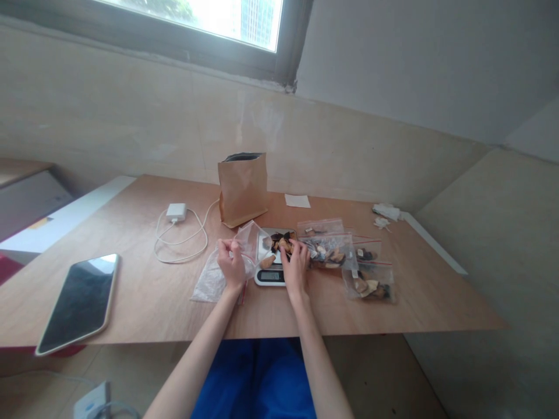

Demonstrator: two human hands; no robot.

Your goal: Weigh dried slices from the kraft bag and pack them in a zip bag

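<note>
While the left hand (231, 263) pinches the mouth of a clear zip bag (227, 262) near the table's (144, 291) front edge, the right hand (296, 262) closes its grip on dried pieces (279, 241) heaped on the small scale (271, 274) just beside it.

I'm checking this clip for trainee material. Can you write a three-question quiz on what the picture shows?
1. True or false: the left hand holds a clear bag.
2. What does the right hand touch? A) phone B) pieces on the scale C) charger
3. What stands behind the scale?

Key: 1 true. 2 B, the pieces. 3 A brown paper bag.
</note>
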